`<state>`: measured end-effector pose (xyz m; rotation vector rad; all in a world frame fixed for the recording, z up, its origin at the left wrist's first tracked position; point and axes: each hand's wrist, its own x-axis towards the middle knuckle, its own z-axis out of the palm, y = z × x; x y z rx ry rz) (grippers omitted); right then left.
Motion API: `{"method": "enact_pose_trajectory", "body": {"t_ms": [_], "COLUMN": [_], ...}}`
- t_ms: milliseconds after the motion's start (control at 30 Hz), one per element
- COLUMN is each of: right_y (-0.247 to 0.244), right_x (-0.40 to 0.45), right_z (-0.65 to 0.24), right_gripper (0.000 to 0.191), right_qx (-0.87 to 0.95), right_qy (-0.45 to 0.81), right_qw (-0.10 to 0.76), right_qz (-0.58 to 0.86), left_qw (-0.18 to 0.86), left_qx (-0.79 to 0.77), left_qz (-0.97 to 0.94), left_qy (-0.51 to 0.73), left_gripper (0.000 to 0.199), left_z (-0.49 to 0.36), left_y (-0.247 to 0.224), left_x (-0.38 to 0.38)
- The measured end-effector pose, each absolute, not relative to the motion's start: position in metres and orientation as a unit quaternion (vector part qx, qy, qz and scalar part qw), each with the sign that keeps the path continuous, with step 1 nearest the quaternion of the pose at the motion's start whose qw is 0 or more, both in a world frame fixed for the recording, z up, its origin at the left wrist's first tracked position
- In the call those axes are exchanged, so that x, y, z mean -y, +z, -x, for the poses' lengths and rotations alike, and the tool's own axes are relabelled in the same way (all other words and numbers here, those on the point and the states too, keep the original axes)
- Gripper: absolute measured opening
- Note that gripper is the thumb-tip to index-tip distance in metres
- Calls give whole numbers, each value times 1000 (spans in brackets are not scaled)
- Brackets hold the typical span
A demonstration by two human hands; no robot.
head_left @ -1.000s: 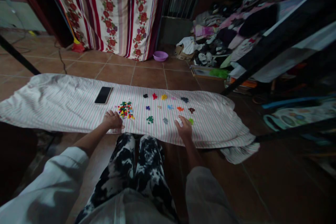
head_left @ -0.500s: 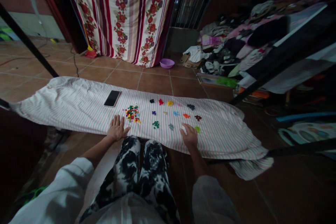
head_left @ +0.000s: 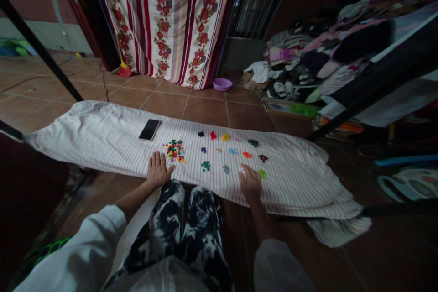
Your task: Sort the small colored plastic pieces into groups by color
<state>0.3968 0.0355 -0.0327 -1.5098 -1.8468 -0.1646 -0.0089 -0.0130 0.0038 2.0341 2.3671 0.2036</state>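
My left hand (head_left: 159,169) lies flat on the striped cloth (head_left: 109,146), fingers stretched out, just below a mixed heap of small coloured pieces (head_left: 175,149). It holds nothing. My right hand (head_left: 251,182) rests on the cloth farther right, index finger and thumb apart, with small white pieces at the fingertips. Close by are a grey pile (head_left: 226,169) on its left and a lime green pile (head_left: 262,173) on its right. Beyond lie orange pieces (head_left: 247,155), light blue pieces (head_left: 233,151), brown pieces (head_left: 263,158) and a dark green pile (head_left: 205,165).
Along the far side of the cloth are a phone (head_left: 149,129) and black (head_left: 200,134), red (head_left: 213,135), yellow (head_left: 225,137) and dark grey (head_left: 253,143) piles. Past it, a purple basin (head_left: 222,84) stands on the tiled floor near a curtain (head_left: 178,23); clothes (head_left: 308,54) are heaped at right.
The whole view has shifted slightly. My right hand's fingers have drawn in a little towards the white pieces; my left hand stays flat in the same place.
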Motion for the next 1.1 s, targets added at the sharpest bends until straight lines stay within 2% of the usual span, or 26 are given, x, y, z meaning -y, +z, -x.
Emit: {"method": "enact_pose_trajectory", "body": {"t_ms": [300,700,900,1100], "right_y": [-38,-34,-35,-31], "right_x": [-38,-33,-34,-31], "right_z": [-400,-398,-398,-396], "right_gripper": [41,37,37,34], "right_qx": [714,706,707,707], "right_qy": [-83,-87,-123,-133], "right_qw": [361,368,365,367], "right_qz": [595,599,593,590], "left_qw": [11,1,-22,-78], "left_qx": [-761,-747,-686,-558], "left_qz": [-646,-660,-711,-802], "left_qy": [58,83,151,200], "left_gripper": [89,80,77,69], "left_z": [6,12,19,3], "left_y": [7,7,1,4], "left_x": [-11,-52,-73,-64]}}
